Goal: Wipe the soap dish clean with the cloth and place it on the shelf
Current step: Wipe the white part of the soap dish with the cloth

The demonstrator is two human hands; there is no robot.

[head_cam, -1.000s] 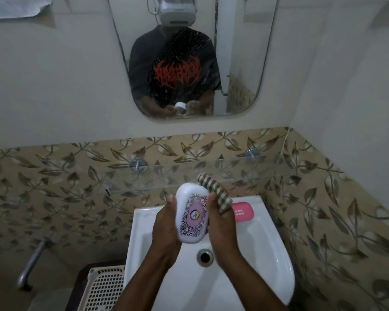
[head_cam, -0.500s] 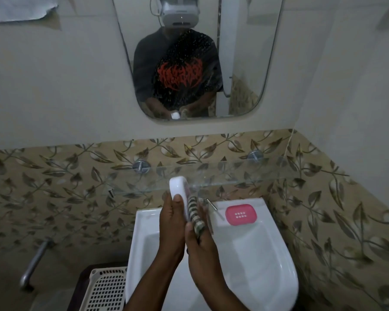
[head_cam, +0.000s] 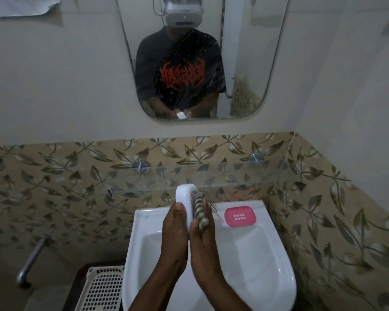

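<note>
Wiping well means pressing the cloth (head_cam: 200, 211) flat and dragging it over the whole face and rim of the soap dish (head_cam: 184, 197), which stands on edge above the sink (head_cam: 259, 250), the shelf (head_cam: 234, 173) just beyond at 12 o'clock. The left hand (head_cam: 175, 231) grips the dish from 9 o'clock. The right hand (head_cam: 203, 245), at 3 o'clock, seems to pinch the cloth against it, fingers narrow.

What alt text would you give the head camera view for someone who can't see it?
Over a white sink, the left hand holds a white soap dish on edge while the right hand holds a striped cloth against it. A glass shelf runs just behind.
</note>
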